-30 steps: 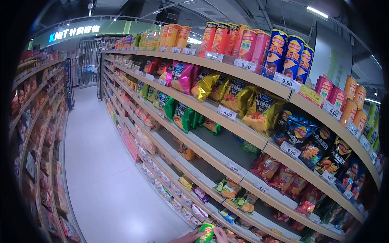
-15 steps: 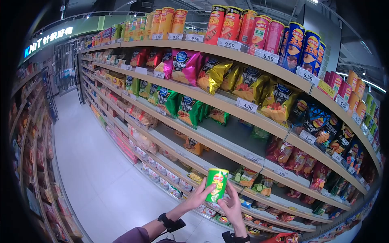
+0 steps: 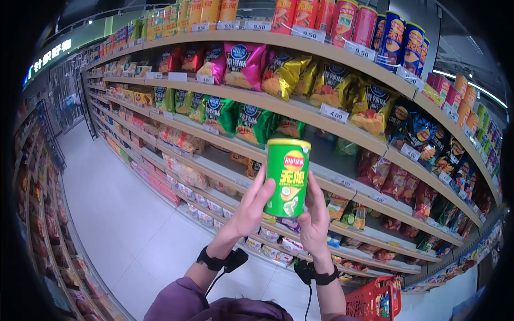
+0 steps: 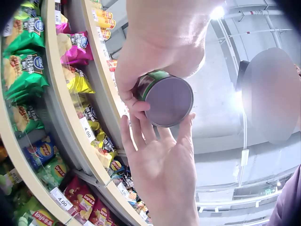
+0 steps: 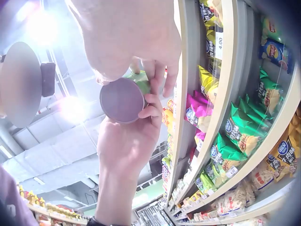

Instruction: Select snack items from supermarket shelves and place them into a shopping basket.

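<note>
A green canister of potato chips (image 3: 289, 179) with a yellow lid stands upright, slightly tilted, before the shelves in the head view. My left hand (image 3: 251, 208) grips its left side, the thumb across the front. From the right, my right hand (image 3: 315, 219) holds it, thumb low near the base. Both wrist views look up at the canister's round grey bottom (image 4: 170, 101). In the left wrist view, the right hand (image 4: 162, 165) has its fingers and thumb spread around the can. The left hand (image 5: 127, 146) curls its fingers on it in the right wrist view.
Shelves (image 3: 364, 131) of bagged chips run along the right, with chip canisters (image 3: 393, 37) on top. A red shopping basket (image 3: 375, 299) is at lower right. The aisle floor (image 3: 123, 214) extends on the left, beside another stocked shelf (image 3: 40, 214).
Both hands have raised the green canister from the bottom edge of the head view to its middle, closer to the camera. The view has shifted downward and right, bringing the red basket in.
</note>
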`<state>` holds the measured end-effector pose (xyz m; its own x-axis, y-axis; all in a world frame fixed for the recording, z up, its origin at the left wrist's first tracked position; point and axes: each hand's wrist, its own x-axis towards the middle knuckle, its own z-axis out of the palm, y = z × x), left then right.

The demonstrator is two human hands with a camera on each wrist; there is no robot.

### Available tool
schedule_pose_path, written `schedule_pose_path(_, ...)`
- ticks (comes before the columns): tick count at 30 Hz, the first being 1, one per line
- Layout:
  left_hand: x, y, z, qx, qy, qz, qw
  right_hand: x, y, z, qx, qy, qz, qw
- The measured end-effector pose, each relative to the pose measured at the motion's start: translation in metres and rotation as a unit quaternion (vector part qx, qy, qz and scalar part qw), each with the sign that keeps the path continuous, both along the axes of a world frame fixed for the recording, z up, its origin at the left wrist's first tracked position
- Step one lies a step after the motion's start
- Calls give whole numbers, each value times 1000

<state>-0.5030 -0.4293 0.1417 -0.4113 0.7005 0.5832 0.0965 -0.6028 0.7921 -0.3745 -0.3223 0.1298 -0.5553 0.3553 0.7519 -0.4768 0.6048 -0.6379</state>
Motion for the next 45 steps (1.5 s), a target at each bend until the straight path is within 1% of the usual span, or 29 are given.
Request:
schedule_pose_path(3, 0, -4, 8, -7, -32, -27, 999, -7, -9, 8, -22, 16, -1, 1000)
schedule_pose_path(9, -10, 3, 3, -6, -25, -28, 999, -10, -9, 8, -8, 22, -17, 1000)
schedule_pose_path(12, -9, 4, 4, -3, -26, -47, 999, -8, -8, 9, -9, 15, -23, 1000)
schedule_pose_path(16, -7, 1, 9, -11, -20, -51, 998, -9, -11, 6, -34, 8, -34, 999)
schedule_pose_path(18, -10, 3, 1, -1, -2, -28, 1000, -9, -12, 2, -44, 3, -19, 999)
schedule_pose_path(22, -14, 4, -21, -20, -34, -39, 998, -13, -12, -15, -77, -13, 2, 997)
schedule_pose_path(24, -16, 4, -31, -25, -32, -36, 999, -14, -13, -22, -87, -32, 3, 996)
schedule_pose_path(29, -16, -6, -46, -45, -66, -22, 997, -17, -12, -41, -67, -76, -14, 995)
schedule_pose_path(37, -16, -8, -52, -68, -75, -16, 995, -17, -15, -45, -87, -78, 6, 993)
schedule_pose_path(41, -12, -7, -49, -70, -78, -19, 994, -13, -17, -41, -92, -77, 3, 993)
schedule_pose_path(44, -10, -3, -52, -53, -98, -31, 993, -11, -17, -40, -84, -71, -4, 994)
schedule_pose_path(45, -7, -5, -47, -58, -88, -27, 994, -9, -19, -36, -84, -68, -6, 994)
